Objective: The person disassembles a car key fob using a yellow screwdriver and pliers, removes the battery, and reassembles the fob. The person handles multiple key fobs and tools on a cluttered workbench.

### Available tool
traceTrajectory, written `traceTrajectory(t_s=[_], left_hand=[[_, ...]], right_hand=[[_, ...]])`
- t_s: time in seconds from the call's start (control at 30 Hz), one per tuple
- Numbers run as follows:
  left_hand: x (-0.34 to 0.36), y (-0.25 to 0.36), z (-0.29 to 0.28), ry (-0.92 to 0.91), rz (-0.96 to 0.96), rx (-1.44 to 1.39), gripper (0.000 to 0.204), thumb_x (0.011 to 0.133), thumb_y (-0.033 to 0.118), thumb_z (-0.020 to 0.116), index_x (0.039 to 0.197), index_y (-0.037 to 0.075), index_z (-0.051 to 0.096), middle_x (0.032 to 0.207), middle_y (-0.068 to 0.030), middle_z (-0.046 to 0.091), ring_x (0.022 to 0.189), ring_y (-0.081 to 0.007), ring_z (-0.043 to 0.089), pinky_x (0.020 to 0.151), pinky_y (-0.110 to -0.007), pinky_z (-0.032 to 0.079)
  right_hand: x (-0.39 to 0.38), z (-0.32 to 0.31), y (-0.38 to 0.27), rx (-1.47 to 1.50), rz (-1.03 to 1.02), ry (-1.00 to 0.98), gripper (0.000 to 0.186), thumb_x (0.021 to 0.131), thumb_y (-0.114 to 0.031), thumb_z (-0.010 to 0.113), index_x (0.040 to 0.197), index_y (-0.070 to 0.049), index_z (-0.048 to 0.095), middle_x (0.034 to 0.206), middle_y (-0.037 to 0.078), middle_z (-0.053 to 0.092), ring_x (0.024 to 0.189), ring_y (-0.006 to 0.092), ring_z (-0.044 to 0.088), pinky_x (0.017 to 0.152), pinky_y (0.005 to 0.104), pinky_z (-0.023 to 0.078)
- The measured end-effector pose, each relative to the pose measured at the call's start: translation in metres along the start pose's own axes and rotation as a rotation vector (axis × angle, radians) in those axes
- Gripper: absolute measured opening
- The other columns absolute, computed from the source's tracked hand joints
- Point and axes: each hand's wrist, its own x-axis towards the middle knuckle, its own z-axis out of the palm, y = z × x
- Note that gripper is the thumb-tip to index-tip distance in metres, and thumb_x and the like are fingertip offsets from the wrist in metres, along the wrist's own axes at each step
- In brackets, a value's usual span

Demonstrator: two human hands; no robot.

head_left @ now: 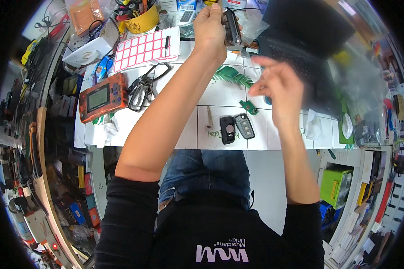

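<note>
Head view: left hand (209, 28) raised over far side of white tiled table (184, 134), grip closed around small dark plastic car-key fob (231, 27), fingers wrapped round upper end, lower end sticking out free. Right hand (276, 87) mid-air nearer the body, blurred; fingers loosely curled, thumb and fingertips close together, cannot tell whether anything sits between them.

Handling, judged from looks: fob light, rigid moulded shell, smooth and likely a bit slippery. Probably snap-fit halves, so pinch on the long flat sides rather than prying the seam; buttons and any board inside likely fragile.

On table just below right hand: opened black fob shell half (227, 129) beside grey button pad half (244, 126), touching or nearly so; bare metal key blade (209, 118) just left of them; small green circuit board (248, 106) near, above.

Further left: orange handheld tester with grey screen (103, 97), bunch of black-handled pliers and scissors (144, 85), sheet of red-bordered white labels (144, 47), yellow tub of tools (143, 20). Black laptop (300, 49) far right, under clear plastic bag.
</note>
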Motion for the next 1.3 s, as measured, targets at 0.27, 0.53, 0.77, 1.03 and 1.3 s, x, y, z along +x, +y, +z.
traceTrajectory(t_s=[0.27,0.53,0.77,1.03,1.3], left_hand=[[-0.022,-0.007,0.040,-0.205,0.164,0.279,0.023,0.087,0.023,0.059,0.089,0.000,0.059,0.069,-0.0032,0.058,0.060,-0.0101,0.052,0.058,-0.025,0.044],[-0.039,0.020,0.046,-0.064,0.096,-0.041,0.017,0.090,0.017,0.047,0.080,0.006,0.054,0.068,-0.0010,0.050,0.058,-0.0114,0.044,0.056,-0.026,0.039],[-0.055,0.069,-0.060,-0.354,-0.271,-0.157,0.031,0.091,0.043,0.045,0.080,0.015,0.045,0.054,0.0051,0.030,0.043,-0.0062,0.030,0.038,-0.018,0.028],[-0.173,0.047,-0.031,-0.393,-0.262,0.603,0.025,0.080,0.016,0.069,0.097,-0.001,0.062,0.078,-0.0041,0.062,0.069,-0.0067,0.055,0.062,-0.018,0.045],[-0.194,0.034,-0.026,-0.261,-0.252,0.433,0.015,0.082,0.003,0.063,0.094,-0.004,0.060,0.085,-0.0073,0.064,0.072,-0.0086,0.060,0.065,-0.021,0.049]], right_hand=[[0.037,0.004,-0.012,-0.009,0.029,0.047,0.038,0.084,-0.024,0.060,0.110,0.003,0.052,0.084,0.007,0.055,0.066,0.0110,0.052,0.054,0.0285,0.054],[0.042,-0.006,-0.010,0.425,0.045,0.150,0.023,0.091,-0.025,0.050,0.099,-0.003,0.050,0.090,0.009,0.058,0.084,0.0211,0.059,0.071,0.0323,0.052],[0.021,-0.082,0.020,0.976,0.309,0.138,0.020,0.089,-0.017,0.054,0.095,0.002,0.055,0.089,0.015,0.061,0.086,0.0230,0.061,0.075,0.0314,0.054],[-0.076,0.006,0.001,0.746,0.308,0.147,0.028,0.084,-0.006,0.058,0.106,0.002,0.044,0.101,0.024,0.057,0.094,0.0341,0.062,0.077,0.0409,0.057],[-0.102,0.017,-0.002,0.585,0.313,0.167,0.022,0.085,-0.012,0.059,0.101,0.001,0.051,0.094,0.014,0.060,0.078,0.0177,0.063,0.064,0.0314,0.056]])
